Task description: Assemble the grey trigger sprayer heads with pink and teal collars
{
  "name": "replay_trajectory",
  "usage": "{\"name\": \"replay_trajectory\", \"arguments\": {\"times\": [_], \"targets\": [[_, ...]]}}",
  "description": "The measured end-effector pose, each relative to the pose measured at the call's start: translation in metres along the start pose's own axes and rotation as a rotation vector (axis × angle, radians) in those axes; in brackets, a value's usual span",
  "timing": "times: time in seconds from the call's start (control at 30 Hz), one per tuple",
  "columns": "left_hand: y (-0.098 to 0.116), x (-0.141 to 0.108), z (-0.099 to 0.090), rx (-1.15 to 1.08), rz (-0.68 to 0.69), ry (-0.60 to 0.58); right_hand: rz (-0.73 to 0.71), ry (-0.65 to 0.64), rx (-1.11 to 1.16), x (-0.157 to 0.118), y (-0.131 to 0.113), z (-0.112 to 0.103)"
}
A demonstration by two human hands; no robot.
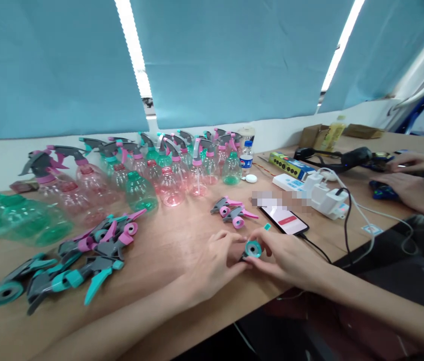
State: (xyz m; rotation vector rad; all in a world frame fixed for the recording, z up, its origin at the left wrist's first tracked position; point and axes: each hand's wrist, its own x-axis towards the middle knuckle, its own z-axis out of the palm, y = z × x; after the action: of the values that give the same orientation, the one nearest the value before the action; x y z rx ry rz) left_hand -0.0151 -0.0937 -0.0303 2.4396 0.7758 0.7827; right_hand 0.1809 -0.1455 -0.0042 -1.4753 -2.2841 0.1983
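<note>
Near the table's front edge, both my hands close around a spray bottle trigger head (pixel 253 248) with a teal collar, its round opening turned up toward me. My left hand (pixel 221 255) grips its grey end from the left, the fingers hiding much of it. The fingers of my right hand (pixel 277 250) pinch the teal collar from the right. Just beyond my hands lie pink and grey trigger heads (pixel 234 213). Farther left is a heap of teal, pink and grey trigger heads (pixel 99 245).
Pink and green spray bottles (pixel 172 188), several with heads, stand along the wall; green bottles (pixel 27 215) lie at left. To the right are a phone (pixel 285 218) with its cable, a power strip (pixel 289 183) with chargers, and a box (pixel 290 165). Another person's hands (pixel 407 188) work far right.
</note>
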Motion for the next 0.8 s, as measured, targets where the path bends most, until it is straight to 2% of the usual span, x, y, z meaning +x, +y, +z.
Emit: {"name": "replay_trajectory", "arguments": {"times": [0.17, 0.33, 0.63, 0.8], "targets": [[-0.012, 0.002, 0.0, 0.046, 0.033, -0.068, -0.008, -0.005, -0.132, -0.004, 0.008, 0.01], [-0.024, -0.001, -0.01, 0.084, -0.016, -0.007, 0.028, -0.053, -0.248, 0.006, 0.007, 0.014], [-0.029, -0.014, -0.043, 0.18, -0.081, 0.05, 0.08, -0.024, -0.344, 0.033, 0.021, 0.034], [-0.024, -0.024, -0.067, 0.235, -0.136, 0.069, 0.107, -0.023, -0.415, 0.043, 0.02, 0.033]]}}
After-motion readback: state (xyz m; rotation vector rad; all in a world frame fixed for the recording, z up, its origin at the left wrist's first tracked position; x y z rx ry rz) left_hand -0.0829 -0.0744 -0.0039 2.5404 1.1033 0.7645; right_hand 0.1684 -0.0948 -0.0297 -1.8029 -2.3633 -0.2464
